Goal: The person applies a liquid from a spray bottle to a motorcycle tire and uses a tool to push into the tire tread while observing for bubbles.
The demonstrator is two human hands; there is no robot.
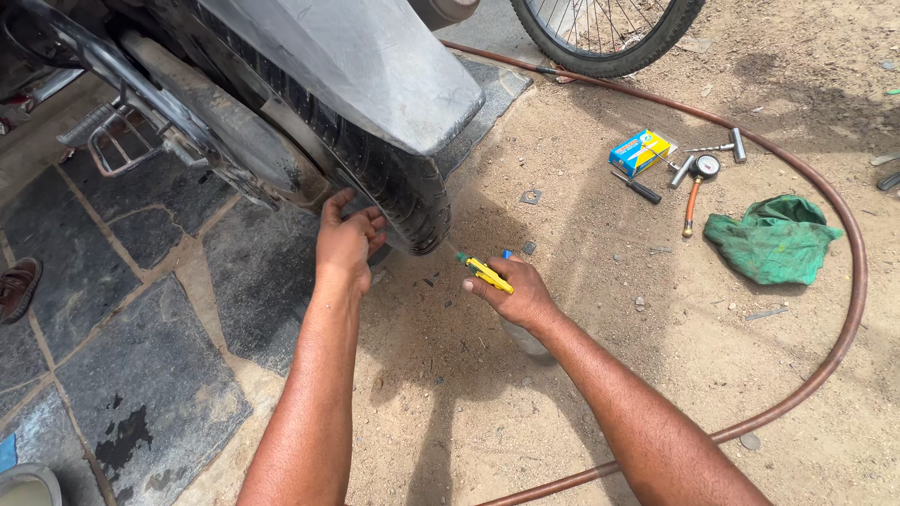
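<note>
Fingers of the left hand press the tyre; right hand grips a yellow tool.

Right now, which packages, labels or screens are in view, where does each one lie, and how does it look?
Small box: lies flat on the sandy ground, right of the rear tyre, beside the pressure gauge and a screwdriver; rectangular, blue and yellow.
Pressure gauge: round dial face, white, with an orange hose; the markings are too small to read.
No signs or screens are visible.
</note>
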